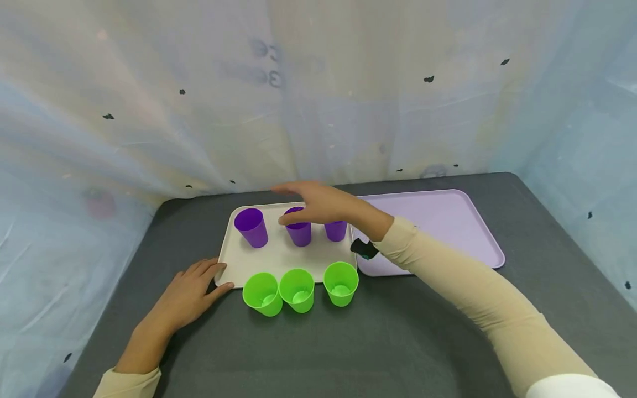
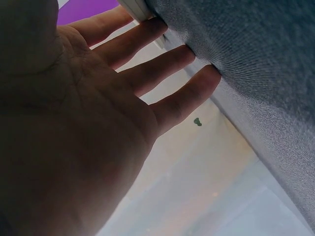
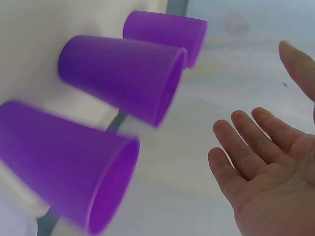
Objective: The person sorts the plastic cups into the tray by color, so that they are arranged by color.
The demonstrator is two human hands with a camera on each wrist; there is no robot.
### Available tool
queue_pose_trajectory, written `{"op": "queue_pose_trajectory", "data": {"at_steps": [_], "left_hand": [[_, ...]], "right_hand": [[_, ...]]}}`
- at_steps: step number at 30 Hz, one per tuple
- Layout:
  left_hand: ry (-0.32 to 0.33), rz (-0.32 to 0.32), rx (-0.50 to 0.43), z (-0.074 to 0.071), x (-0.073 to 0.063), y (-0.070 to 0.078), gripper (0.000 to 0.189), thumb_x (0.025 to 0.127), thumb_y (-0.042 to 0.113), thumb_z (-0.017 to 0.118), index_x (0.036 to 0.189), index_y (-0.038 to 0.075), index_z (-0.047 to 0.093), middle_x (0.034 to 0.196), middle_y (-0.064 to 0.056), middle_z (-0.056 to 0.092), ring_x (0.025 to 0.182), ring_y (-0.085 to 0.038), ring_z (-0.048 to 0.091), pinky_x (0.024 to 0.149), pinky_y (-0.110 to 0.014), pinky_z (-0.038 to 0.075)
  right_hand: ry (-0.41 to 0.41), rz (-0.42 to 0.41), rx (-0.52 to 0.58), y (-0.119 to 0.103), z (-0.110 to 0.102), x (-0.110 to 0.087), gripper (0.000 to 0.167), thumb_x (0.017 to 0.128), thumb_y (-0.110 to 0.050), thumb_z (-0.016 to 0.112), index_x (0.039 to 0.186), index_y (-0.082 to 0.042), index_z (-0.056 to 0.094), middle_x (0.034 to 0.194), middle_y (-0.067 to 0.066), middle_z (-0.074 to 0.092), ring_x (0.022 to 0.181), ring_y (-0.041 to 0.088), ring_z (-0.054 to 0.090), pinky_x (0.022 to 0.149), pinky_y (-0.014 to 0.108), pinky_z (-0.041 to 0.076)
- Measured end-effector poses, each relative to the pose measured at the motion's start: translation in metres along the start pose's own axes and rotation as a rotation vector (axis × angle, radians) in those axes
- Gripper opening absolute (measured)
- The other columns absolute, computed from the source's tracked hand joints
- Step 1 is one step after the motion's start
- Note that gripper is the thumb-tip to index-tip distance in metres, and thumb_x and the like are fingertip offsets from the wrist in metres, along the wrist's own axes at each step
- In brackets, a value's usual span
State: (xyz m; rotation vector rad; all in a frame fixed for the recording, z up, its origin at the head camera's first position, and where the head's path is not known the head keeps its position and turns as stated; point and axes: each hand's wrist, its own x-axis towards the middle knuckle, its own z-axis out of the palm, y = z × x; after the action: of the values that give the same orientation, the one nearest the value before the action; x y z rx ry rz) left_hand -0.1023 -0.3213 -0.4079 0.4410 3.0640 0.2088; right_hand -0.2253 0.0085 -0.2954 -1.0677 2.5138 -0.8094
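Three purple cups stand in a row on a cream tray [image 1: 281,262]: one at left [image 1: 254,234], one in the middle [image 1: 301,236] and one at right [image 1: 336,232]. Above them hovers my right hand [image 1: 318,202], fingers extended and thumb apart, holding nothing. It partly covers the middle and right cups in the head view. The right wrist view shows a gap between that hand [image 3: 275,177] and the purple cups [image 3: 113,73]. My left hand [image 1: 191,290] rests at the tray's front left corner, its fingers nearly straight, with fingertips [image 2: 209,76] touching the dark cloth.
Along the tray's front edge stand three green cups, at left [image 1: 264,301], middle [image 1: 298,296] and right [image 1: 340,287]. A lilac tray [image 1: 433,215] lies against the cream tray's right side. Plastic sheeting [image 1: 338,110] hangs behind the dark table [image 1: 348,354].
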Motion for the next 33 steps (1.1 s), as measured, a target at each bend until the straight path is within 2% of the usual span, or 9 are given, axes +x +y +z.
{"op": "queue_pose_trajectory", "data": {"at_steps": [4, 7, 14, 20, 24, 28, 33], "left_hand": [[0.001, -0.002, 0.002, 0.002, 0.001, -0.001, 0.065, 0.098, 0.06, 0.05, 0.139, 0.01, 0.057, 0.144, -0.018, 0.053, 0.134, -0.042, 0.047, 0.095, -0.069, 0.04], [0.005, -0.001, 0.004, 0.002, 0.002, -0.001, 0.065, 0.098, 0.06, 0.05, 0.139, 0.01, 0.057, 0.144, -0.017, 0.053, 0.134, -0.041, 0.047, 0.095, -0.068, 0.04], [0.004, 0.0, 0.003, 0.004, 0.003, -0.001, 0.065, 0.098, 0.061, 0.049, 0.139, 0.01, 0.057, 0.145, -0.017, 0.052, 0.134, -0.041, 0.047, 0.096, -0.07, 0.039], [-0.002, -0.011, -0.001, 0.005, 0.001, 0.001, 0.066, 0.098, 0.061, 0.049, 0.139, 0.011, 0.057, 0.145, -0.016, 0.052, 0.133, -0.041, 0.048, 0.095, -0.069, 0.04], [-0.001, -0.013, -0.007, 0.005, 0.0, 0.002, 0.066, 0.098, 0.061, 0.049, 0.139, 0.011, 0.057, 0.145, -0.016, 0.052, 0.134, -0.04, 0.047, 0.096, -0.069, 0.039], [0.005, -0.016, -0.011, 0.004, 0.0, 0.003, 0.065, 0.098, 0.061, 0.05, 0.139, 0.011, 0.057, 0.144, -0.016, 0.053, 0.134, -0.04, 0.047, 0.096, -0.07, 0.039], [0.012, -0.011, -0.016, 0.005, 0.002, 0.005, 0.065, 0.097, 0.061, 0.05, 0.139, 0.011, 0.057, 0.144, -0.016, 0.053, 0.134, -0.041, 0.047, 0.097, -0.07, 0.039]], "right_hand": [[0.06, 0.034, 0.013, 0.012, -0.013, -0.039, 0.069, 0.091, -0.052, 0.067, 0.152, -0.032, 0.041, 0.155, -0.01, 0.045, 0.147, 0.015, 0.038, 0.12, 0.044, 0.033], [0.117, 0.048, 0.027, 0.025, -0.017, -0.068, 0.064, 0.091, -0.049, 0.069, 0.148, -0.029, 0.046, 0.151, -0.009, 0.049, 0.144, 0.016, 0.042, 0.118, 0.046, 0.035], [0.225, 0.094, 0.022, 0.072, -0.012, -0.127, 0.055, 0.094, -0.045, 0.067, 0.143, -0.022, 0.054, 0.143, -0.005, 0.058, 0.133, 0.024, 0.052, 0.111, 0.052, 0.041], [0.286, 0.154, 0.018, 0.116, -0.003, -0.165, 0.048, 0.095, -0.042, 0.066, 0.137, -0.019, 0.059, 0.136, 0.0, 0.064, 0.126, 0.029, 0.057, 0.106, 0.052, 0.044], [0.333, 0.195, -0.011, 0.135, -0.001, -0.19, 0.04, 0.096, -0.041, 0.065, 0.133, -0.023, 0.061, 0.133, 0.0, 0.066, 0.121, 0.028, 0.061, 0.1, 0.051, 0.046], [0.371, 0.203, -0.071, 0.15, -0.004, -0.21, 0.038, 0.098, -0.037, 0.064, 0.132, -0.021, 0.063, 0.13, 0.0, 0.067, 0.117, 0.025, 0.062, 0.094, 0.048, 0.048], [0.398, 0.184, -0.201, 0.17, -0.013, -0.233, 0.036, 0.097, -0.03, 0.066, 0.131, -0.018, 0.064, 0.126, 0.0, 0.069, 0.109, 0.021, 0.062, 0.088, 0.039, 0.05]]}}
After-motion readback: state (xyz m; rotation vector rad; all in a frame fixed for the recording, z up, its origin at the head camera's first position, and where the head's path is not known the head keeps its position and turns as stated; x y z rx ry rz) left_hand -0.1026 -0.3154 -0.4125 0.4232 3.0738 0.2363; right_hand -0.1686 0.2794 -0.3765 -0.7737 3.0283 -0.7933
